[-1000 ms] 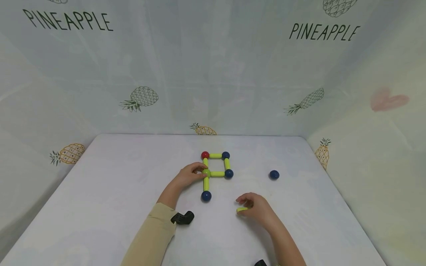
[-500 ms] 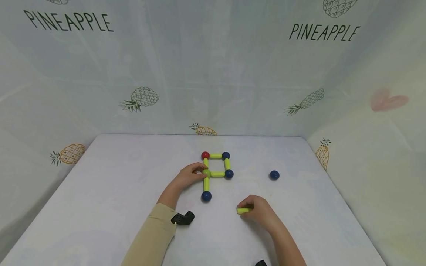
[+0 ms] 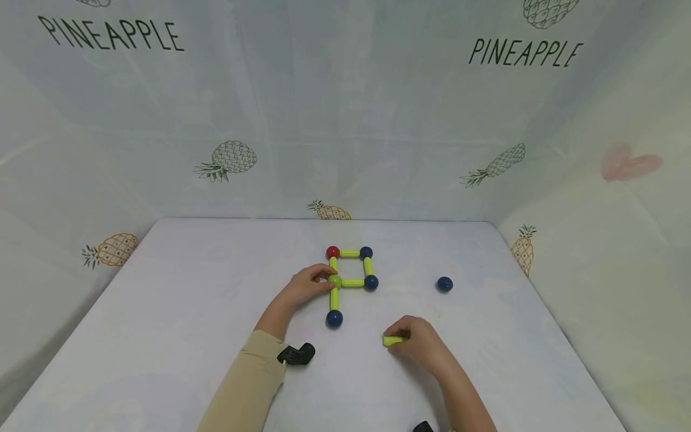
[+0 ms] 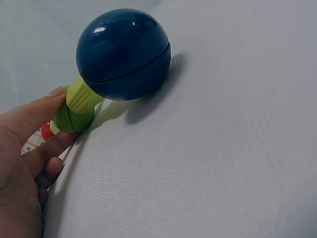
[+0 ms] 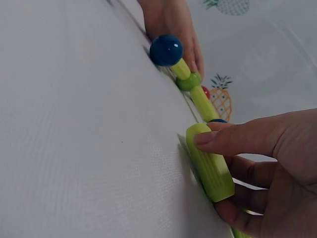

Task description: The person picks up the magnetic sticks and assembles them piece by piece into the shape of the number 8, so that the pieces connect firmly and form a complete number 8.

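Note:
A flat figure of yellow-green rods and balls lies on the table, a square with a tail toward the front. My left hand (image 3: 309, 285) pinches the green ball (image 4: 74, 116) at the square's front left corner, thumb and finger on either side. From that ball a rod (image 3: 335, 299) runs to a blue ball (image 4: 124, 54). Apart from the figure, to its front right, my right hand (image 3: 418, 342) pinches a loose yellow-green rod (image 5: 210, 163), thumb on its side. Part of this rod is hidden behind the fingers in the head view.
A lone blue ball (image 3: 445, 284) sits on the white table (image 3: 216, 258) at the right. A red ball (image 3: 333, 252) marks the figure's far left corner. Another yellow-green piece (image 5: 241, 233) shows partly below my right fingers. A pineapple-print cloth (image 3: 345, 120) hangs behind.
My right fingers have come down onto the loose rod and turned it slightly, so more of its side shows. The left hand and the figure have stayed put.

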Available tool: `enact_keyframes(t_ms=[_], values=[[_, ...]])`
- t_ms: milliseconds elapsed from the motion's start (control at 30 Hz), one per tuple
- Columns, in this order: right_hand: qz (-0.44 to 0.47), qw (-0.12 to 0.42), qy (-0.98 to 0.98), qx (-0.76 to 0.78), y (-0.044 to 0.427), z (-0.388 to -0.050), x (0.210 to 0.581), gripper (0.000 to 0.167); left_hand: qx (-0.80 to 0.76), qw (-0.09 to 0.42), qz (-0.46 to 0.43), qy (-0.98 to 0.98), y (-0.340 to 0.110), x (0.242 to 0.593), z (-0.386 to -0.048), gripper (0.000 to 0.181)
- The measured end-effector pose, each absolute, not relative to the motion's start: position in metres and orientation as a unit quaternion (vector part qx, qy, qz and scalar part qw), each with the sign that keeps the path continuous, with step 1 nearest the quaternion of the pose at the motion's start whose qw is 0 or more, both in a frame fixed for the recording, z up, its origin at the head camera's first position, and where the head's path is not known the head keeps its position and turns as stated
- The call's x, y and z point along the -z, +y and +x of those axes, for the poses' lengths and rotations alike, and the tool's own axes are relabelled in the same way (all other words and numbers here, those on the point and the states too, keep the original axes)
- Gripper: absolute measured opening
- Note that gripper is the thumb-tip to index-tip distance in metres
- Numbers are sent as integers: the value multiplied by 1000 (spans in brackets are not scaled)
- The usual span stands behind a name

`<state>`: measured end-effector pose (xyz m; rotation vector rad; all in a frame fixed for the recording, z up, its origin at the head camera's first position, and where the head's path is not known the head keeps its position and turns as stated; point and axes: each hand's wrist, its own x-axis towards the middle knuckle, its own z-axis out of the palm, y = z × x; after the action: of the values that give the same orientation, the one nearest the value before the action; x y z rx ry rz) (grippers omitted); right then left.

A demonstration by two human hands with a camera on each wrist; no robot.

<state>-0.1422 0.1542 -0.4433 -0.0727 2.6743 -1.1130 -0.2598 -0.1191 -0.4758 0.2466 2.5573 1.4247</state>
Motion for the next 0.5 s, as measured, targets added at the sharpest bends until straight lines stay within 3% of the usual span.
enact_keyframes(t_ms=[500], values=[[-55, 118, 910, 394, 141, -154, 434, 19, -484, 106, 86, 865, -120, 474, -259, 26]])
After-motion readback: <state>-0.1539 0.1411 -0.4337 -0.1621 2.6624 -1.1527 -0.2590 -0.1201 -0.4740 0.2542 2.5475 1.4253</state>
